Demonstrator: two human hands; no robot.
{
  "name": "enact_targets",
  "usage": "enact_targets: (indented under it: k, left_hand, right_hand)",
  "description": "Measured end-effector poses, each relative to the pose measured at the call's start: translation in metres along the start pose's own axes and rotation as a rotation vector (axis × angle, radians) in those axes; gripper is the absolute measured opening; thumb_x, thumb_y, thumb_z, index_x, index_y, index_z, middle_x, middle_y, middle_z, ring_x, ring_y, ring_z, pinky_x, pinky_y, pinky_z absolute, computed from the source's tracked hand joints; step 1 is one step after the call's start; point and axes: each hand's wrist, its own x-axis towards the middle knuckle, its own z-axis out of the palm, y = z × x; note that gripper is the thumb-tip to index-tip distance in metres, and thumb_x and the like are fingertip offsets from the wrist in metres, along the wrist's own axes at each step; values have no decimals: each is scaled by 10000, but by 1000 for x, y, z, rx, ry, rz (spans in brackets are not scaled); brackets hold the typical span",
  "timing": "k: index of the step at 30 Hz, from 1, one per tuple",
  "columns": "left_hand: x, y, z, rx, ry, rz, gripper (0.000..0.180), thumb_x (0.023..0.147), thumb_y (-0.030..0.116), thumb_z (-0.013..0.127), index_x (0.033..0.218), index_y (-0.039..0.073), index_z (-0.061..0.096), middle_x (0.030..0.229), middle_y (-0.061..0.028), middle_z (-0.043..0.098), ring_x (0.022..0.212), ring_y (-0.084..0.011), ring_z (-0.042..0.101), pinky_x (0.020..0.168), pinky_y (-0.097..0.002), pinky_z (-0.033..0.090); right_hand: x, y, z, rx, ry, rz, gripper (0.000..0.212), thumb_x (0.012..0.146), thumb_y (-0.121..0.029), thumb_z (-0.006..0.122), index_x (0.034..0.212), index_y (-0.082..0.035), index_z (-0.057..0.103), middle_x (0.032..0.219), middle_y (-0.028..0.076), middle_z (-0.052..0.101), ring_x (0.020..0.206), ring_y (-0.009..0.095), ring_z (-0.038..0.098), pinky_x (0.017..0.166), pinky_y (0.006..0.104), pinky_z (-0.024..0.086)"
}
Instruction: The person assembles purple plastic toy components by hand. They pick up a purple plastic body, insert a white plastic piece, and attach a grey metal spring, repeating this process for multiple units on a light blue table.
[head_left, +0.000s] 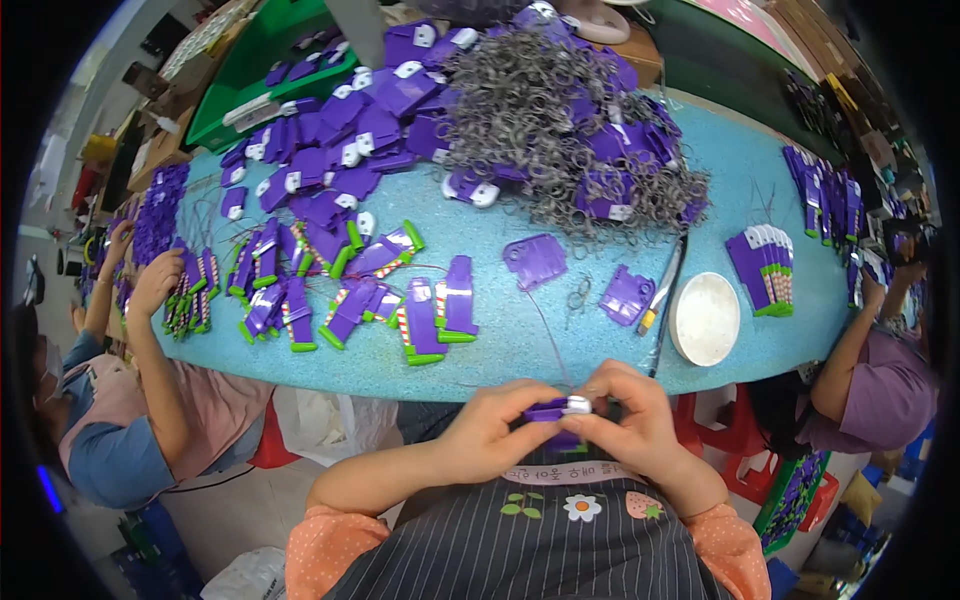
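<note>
My left hand [487, 428] and my right hand [632, 415] meet at the table's near edge, both closed on a small purple plastic casing [545, 411] with a white end. The left fingers grip its purple side, while the right thumb and fingers pinch near the white end. Part of the casing is hidden behind my fingers. A thin wire runs from near my hands to a flat purple plastic piece [535, 261]. Another flat purple piece [627, 296] lies to the right, beside a grey loop of wire [579, 294].
A heap of coiled grey wires [540, 120] covers purple pieces at the back. Purple casings with green ends [422, 318] lie left; a fanned group [765, 265] lies right. A utility knife [661, 300] and white bowl [705, 319] sit nearby. Other people work at both sides.
</note>
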Motion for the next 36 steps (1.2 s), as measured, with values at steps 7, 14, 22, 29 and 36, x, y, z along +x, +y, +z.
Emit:
enact_targets:
  k: [7, 14, 22, 29, 36]
  left_hand:
    - [3, 7, -6, -399, 280, 44, 178, 915, 107, 547, 1041, -17, 525, 904, -36, 604, 824, -50, 542, 695, -212, 443]
    - [-7, -11, 20, -395, 272, -17, 197, 917, 84, 542, 1080, -20, 508, 920, -31, 591, 844, -59, 540, 746, -226, 455]
    - [-6, -16, 31, -413, 337, 19, 202, 912, 53, 520, 1095, -19, 475, 973, -42, 569, 878, -73, 516, 781, -239, 433]
    - [15, 14, -23, 686, 153, 264, 483, 797, 215, 674, 1126, -35, 423, 1239, -239, 413, 1195, -417, 378, 1025, -478, 292]
    - [124, 15, -211, 1510, 701, 306, 419, 725, 25, 591, 1128, -29, 492, 1092, -211, 531, 996, -373, 517, 860, -434, 437]
  right_hand:
    - [-16, -8, 1, -14, -22, 177, 206, 791, -130, 695, 902, 15, 600, 608, 33, 530, 490, 63, 427, 454, 229, 359]
    - [-22, -5, 8, 34, -45, 163, 139, 840, -117, 639, 860, 14, 596, 651, 44, 529, 561, 72, 463, 499, 232, 366]
    - [-6, 5, 9, 59, 13, 93, 154, 830, -127, 642, 860, 15, 592, 753, 88, 532, 633, 154, 521, 560, 288, 406]
    - [-4, -12, -16, -181, 264, -128, 177, 808, -71, 614, 967, -1, 580, 875, 89, 586, 777, 159, 568, 668, 276, 450]
    - [8, 41, -166, -404, 856, -72, 166, 849, -82, 620, 974, 20, 584, 902, 27, 589, 789, 84, 534, 690, 219, 418]
